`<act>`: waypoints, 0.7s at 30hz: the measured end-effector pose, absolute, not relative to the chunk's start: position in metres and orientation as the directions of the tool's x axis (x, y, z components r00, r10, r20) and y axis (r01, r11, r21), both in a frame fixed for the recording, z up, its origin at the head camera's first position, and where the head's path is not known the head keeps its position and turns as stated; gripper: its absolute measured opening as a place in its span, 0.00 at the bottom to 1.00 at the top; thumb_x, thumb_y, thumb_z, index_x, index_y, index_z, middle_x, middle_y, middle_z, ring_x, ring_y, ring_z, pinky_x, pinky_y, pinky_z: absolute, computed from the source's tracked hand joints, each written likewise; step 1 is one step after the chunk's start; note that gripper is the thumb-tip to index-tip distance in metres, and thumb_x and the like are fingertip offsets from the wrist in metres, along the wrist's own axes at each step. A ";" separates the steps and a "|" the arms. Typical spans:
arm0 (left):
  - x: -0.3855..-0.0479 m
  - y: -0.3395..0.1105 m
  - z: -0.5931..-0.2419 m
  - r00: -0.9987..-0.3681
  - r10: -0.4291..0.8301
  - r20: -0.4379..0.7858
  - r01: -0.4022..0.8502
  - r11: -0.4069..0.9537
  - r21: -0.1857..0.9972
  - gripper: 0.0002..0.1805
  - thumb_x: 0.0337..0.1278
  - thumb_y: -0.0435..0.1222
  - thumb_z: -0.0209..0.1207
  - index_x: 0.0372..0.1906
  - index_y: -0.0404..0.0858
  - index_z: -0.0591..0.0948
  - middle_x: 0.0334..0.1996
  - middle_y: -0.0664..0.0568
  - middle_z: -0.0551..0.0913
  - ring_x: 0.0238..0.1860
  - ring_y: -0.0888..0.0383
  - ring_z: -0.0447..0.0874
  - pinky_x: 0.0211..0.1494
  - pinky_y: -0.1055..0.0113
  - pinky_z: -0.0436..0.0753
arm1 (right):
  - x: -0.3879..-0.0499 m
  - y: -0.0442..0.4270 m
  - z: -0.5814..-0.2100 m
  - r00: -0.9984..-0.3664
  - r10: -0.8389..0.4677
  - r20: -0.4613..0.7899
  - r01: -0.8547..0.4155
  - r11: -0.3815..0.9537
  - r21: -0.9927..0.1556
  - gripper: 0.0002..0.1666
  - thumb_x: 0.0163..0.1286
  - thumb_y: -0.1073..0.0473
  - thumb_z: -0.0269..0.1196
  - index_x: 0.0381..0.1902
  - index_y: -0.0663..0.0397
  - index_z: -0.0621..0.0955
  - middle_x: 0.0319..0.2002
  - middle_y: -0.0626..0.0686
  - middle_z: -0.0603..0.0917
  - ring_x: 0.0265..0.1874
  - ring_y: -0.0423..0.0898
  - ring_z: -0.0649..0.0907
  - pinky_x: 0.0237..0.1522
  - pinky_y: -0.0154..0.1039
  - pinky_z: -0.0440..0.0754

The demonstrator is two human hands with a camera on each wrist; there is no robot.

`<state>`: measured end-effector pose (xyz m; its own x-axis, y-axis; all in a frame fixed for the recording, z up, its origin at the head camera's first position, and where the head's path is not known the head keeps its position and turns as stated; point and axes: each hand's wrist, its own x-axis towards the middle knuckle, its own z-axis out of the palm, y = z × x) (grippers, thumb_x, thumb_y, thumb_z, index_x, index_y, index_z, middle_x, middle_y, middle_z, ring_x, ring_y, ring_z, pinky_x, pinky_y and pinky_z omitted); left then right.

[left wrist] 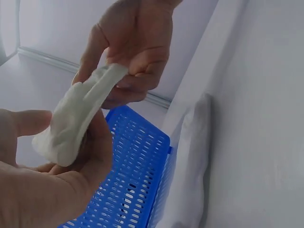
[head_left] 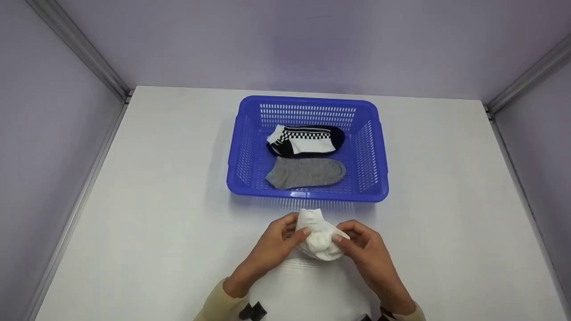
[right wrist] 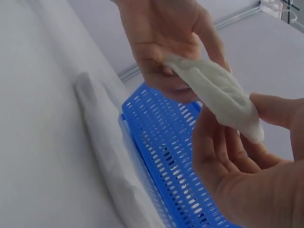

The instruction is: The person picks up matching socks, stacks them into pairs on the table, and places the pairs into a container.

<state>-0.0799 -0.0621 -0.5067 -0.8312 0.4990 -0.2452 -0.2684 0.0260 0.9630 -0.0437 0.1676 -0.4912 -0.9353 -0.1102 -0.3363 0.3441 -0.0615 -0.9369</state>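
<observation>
Both hands hold a bunched white sock [head_left: 319, 243] just in front of the basket. The left hand [head_left: 273, 244] pinches its left side, thumb on top and fingers behind. On the other side, the right hand [head_left: 369, 254] pinches the sock's right edge between thumb and fingers. In the left wrist view the sock [left wrist: 71, 118] is raised off the table, stretched between the two hands. Beneath them a second white sock [right wrist: 107, 142] lies on the table; in the head view its ribbed part shows faintly against the white surface.
A blue plastic basket [head_left: 308, 196] stands beyond the hands. Inside it lie black-and-white checked socks [head_left: 308, 140] and, nearer me, grey socks [head_left: 308, 173]. The white table [head_left: 156, 187] is bounded by pale panels at the back and both sides.
</observation>
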 end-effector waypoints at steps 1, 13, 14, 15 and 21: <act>-0.080 -0.062 -0.507 -0.831 0.489 -0.264 -0.286 0.032 0.958 0.30 0.80 0.43 0.55 0.75 0.29 0.68 0.67 0.35 0.80 0.63 0.48 0.84 0.61 0.63 0.86 | -0.043 0.167 -0.490 -0.945 -0.090 -0.315 0.321 -0.059 -0.945 0.15 0.72 0.66 0.68 0.52 0.70 0.80 0.45 0.52 0.86 0.45 0.44 0.85 0.47 0.37 0.86; -0.082 -0.067 -0.509 -0.764 0.570 -0.301 -0.435 -0.110 0.894 0.28 0.82 0.47 0.51 0.71 0.30 0.68 0.52 0.43 0.81 0.50 0.56 0.85 0.56 0.47 0.89 | -0.047 0.167 -0.482 -0.986 0.012 -0.167 0.168 0.038 -0.985 0.12 0.73 0.68 0.66 0.52 0.63 0.85 0.47 0.53 0.89 0.46 0.44 0.88 0.46 0.34 0.85; -0.083 -0.069 -0.510 -0.768 0.564 -0.304 -0.431 -0.104 0.896 0.28 0.81 0.46 0.54 0.71 0.31 0.69 0.52 0.44 0.82 0.50 0.55 0.86 0.55 0.47 0.89 | -0.047 0.169 -0.484 -0.988 0.031 -0.152 0.153 0.058 -0.986 0.12 0.73 0.69 0.66 0.52 0.62 0.86 0.47 0.53 0.89 0.45 0.43 0.88 0.45 0.33 0.85; -0.084 -0.072 -0.511 -0.781 0.548 -0.299 -0.404 -0.078 0.912 0.26 0.80 0.45 0.56 0.70 0.32 0.71 0.52 0.43 0.83 0.48 0.55 0.87 0.54 0.49 0.90 | -0.048 0.171 -0.486 -0.990 0.047 -0.133 0.136 0.084 -0.987 0.11 0.73 0.69 0.66 0.51 0.62 0.86 0.47 0.54 0.89 0.44 0.43 0.88 0.45 0.33 0.85; -0.089 -0.091 -0.517 -0.845 0.446 -0.294 -0.232 0.189 0.954 0.17 0.78 0.41 0.58 0.61 0.36 0.82 0.54 0.40 0.87 0.30 0.57 0.89 0.33 0.57 0.90 | -0.054 0.186 -0.499 -0.990 0.063 -0.128 0.141 0.308 -0.941 0.09 0.72 0.67 0.68 0.48 0.58 0.88 0.46 0.56 0.90 0.39 0.37 0.85 0.40 0.28 0.83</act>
